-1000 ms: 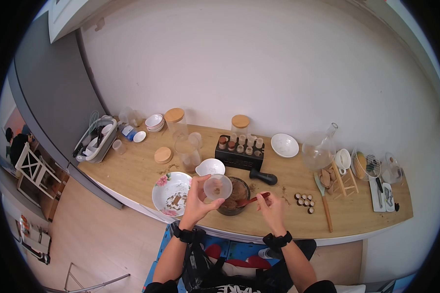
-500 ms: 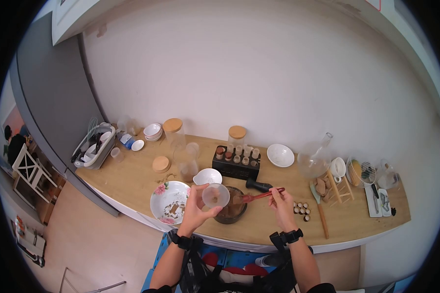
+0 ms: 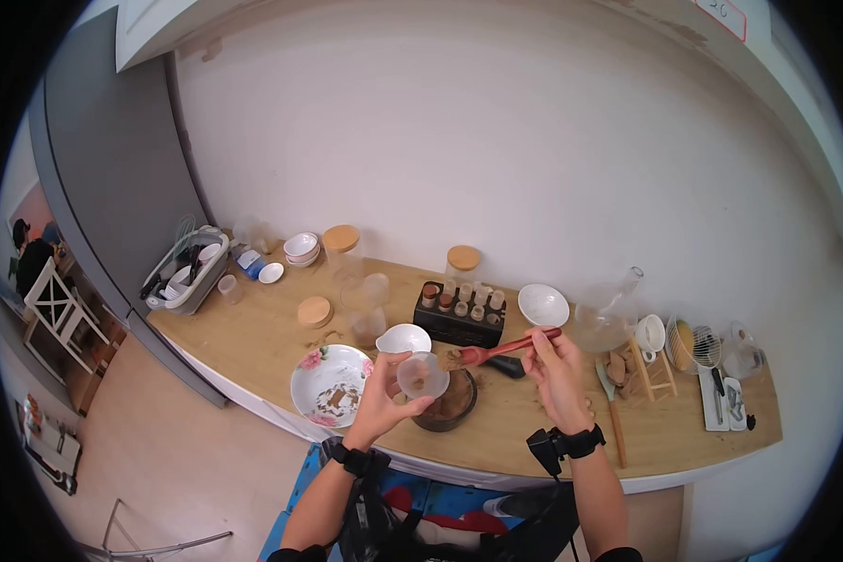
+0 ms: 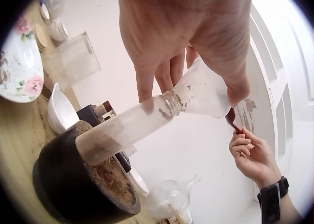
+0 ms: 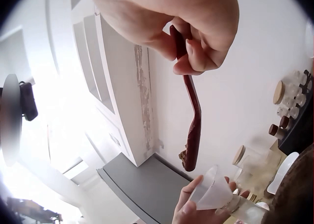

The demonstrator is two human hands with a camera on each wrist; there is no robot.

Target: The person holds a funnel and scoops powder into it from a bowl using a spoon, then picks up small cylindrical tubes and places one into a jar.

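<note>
Left hand (image 3: 381, 407) grips funnel (image 4: 203, 92) set in translucent tube (image 4: 126, 130); right hand (image 3: 557, 384) pinches red spoon (image 5: 194, 136), laden, at funnel's two o'clock from overhead.

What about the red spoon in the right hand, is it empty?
No, the red spoon carries brown material at its tip.

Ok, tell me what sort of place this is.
Probably a kitchen-style workspace, though I can't be certain: the dish basket and stacked bowls look domestic, while the black vial rack suggests filling or mixing work.
</note>
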